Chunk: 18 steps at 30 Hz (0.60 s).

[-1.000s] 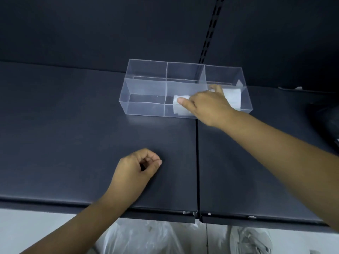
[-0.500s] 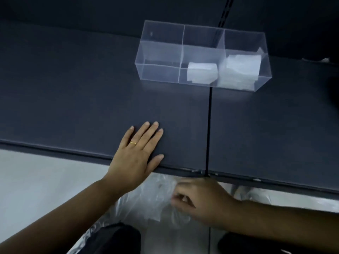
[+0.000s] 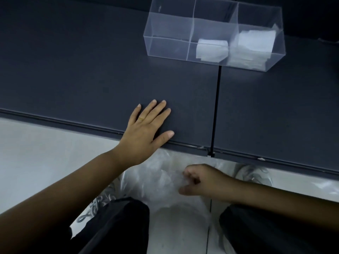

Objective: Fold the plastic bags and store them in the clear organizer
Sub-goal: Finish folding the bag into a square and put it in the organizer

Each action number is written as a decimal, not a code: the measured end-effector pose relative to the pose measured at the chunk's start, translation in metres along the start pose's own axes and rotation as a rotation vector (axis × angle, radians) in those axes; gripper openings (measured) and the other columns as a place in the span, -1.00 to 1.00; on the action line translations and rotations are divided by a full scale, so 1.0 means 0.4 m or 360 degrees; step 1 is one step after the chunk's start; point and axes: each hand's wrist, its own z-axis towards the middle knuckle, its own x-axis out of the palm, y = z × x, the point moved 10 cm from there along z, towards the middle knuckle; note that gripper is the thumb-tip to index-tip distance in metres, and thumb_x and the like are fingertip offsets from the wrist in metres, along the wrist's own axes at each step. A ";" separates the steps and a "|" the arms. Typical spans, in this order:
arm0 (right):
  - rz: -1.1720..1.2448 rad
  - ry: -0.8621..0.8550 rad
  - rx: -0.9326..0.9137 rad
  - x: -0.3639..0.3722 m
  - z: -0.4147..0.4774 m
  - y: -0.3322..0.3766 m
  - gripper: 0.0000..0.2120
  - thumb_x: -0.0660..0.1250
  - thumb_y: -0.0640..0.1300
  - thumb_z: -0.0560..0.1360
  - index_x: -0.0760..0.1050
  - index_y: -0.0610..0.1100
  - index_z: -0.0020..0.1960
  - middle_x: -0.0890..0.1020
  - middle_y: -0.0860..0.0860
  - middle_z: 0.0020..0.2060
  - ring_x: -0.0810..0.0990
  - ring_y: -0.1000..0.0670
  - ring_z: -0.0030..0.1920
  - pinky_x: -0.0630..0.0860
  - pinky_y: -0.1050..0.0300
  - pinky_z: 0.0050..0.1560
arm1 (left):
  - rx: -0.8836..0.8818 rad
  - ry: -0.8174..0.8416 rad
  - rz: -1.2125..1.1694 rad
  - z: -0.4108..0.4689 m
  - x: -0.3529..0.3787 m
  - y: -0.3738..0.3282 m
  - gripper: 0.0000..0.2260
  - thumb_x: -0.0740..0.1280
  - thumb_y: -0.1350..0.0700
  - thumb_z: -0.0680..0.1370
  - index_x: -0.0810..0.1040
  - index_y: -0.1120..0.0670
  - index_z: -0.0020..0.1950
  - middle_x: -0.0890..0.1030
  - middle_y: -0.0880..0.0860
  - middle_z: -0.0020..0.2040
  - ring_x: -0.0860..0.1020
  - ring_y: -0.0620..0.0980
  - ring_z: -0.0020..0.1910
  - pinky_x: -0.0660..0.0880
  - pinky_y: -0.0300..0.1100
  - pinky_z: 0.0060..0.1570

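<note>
A clear organizer (image 3: pixel 168 30) with three compartments stands at the back of the dark shelf (image 3: pixel 91 70). A small folded white bag (image 3: pixel 211 50) lies in its middle compartment, and a stack of folded bags (image 3: pixel 255 46) fills the right one. The left compartment holds nothing. My left hand (image 3: pixel 146 132) rests flat on the shelf near its front edge, fingers straight. Below the shelf, my right hand (image 3: pixel 201 180) has its fingers curled, pinching a crumpled clear plastic bag (image 3: pixel 157 178) from a pile on the floor.
The shelf's front edge runs across the middle of the view, with a seam (image 3: pixel 216 107) between two panels. My dark trouser legs (image 3: pixel 119 228) and grey shoes (image 3: pixel 253 173) flank the bag pile on the pale floor.
My right hand left the organizer, dropped below the shelf edge and took hold of a loose bag. My left hand opened flat on the shelf. The view tilted down.
</note>
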 end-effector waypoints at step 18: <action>-0.0156 -0.1754 -0.0364 -0.550 -0.216 0.135 -0.95 0.39 -0.06 0.48 0.53 0.07 -0.11 0.49 0.05 -0.09 0.51 0.06 -0.17 0.40 0.42 -0.13 | -0.0631 -0.0432 -0.1428 0.011 -0.089 0.037 -0.86 0.47 0.11 0.44 0.59 0.00 -0.31 0.58 -0.02 -0.43 0.50 -0.18 -0.46 0.43 -0.33 -0.45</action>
